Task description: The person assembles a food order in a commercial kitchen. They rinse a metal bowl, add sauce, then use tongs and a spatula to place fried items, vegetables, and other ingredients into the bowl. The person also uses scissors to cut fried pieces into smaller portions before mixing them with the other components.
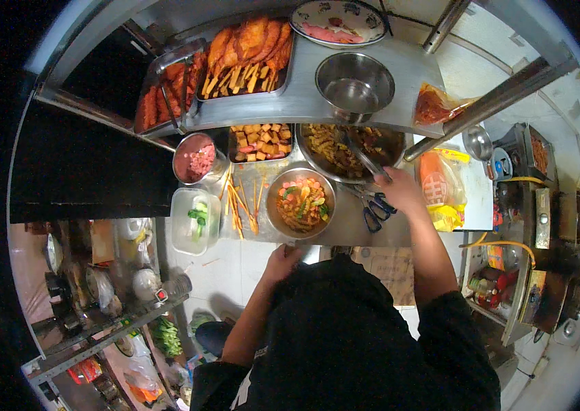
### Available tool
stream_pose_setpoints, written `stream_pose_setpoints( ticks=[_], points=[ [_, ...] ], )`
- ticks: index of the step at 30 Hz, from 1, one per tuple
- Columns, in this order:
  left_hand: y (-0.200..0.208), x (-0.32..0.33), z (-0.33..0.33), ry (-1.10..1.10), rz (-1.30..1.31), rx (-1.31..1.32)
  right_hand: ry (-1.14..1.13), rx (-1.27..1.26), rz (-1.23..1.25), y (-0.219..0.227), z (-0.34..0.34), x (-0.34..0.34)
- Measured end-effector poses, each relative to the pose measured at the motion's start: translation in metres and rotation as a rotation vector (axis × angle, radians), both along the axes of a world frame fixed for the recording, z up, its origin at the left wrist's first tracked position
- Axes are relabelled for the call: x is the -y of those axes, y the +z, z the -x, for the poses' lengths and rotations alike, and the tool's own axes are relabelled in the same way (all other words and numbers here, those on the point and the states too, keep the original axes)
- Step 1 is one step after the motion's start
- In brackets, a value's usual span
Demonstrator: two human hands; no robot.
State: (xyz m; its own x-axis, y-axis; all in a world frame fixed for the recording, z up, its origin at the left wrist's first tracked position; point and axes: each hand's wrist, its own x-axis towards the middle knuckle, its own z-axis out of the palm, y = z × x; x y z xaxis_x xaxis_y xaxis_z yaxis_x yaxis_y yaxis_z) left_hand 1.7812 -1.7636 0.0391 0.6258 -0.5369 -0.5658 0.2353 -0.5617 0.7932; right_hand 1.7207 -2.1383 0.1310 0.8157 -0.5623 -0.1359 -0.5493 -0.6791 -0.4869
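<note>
My right hand is closed round the end of metal tongs. Their far end reaches into a large steel bowl of yellowish-brown food. My left hand is closed low at the counter's front edge; what its fingers hold, if anything, is hidden. Just beyond that hand stands a smaller steel bowl with pink sausage slices, green leaves and brown pieces. Scissors with dark blue handles lie between this bowl and my right forearm. Left of the bowl are several loose wooden skewers.
A clear tub of greens, a steel pot of pink pieces and a tray of fried cubes line the counter. Overhead, a metal shelf carries skewered meat, an empty steel bowl and a patterned dish. Plastic bags lie right.
</note>
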Motion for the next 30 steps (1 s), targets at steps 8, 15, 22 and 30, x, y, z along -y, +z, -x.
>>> stream_pose_setpoints(
  ticks=[8,15,22,30],
  points=[
    [-0.008,0.001,0.004,0.091,-0.065,-0.043,-0.001,-0.218,0.004,-0.011,-0.056,-0.015],
    [-0.01,-0.001,0.002,0.07,0.005,-0.041,-0.064,-0.006,0.041,-0.025,-0.048,-0.007],
    [-0.007,-0.001,0.005,0.067,0.052,-0.032,-0.138,-0.008,-0.576,-0.004,0.026,0.009],
    [-0.009,-0.004,0.001,0.023,0.054,-0.06,0.301,-0.094,-0.201,0.02,0.061,-0.052]
  ],
)
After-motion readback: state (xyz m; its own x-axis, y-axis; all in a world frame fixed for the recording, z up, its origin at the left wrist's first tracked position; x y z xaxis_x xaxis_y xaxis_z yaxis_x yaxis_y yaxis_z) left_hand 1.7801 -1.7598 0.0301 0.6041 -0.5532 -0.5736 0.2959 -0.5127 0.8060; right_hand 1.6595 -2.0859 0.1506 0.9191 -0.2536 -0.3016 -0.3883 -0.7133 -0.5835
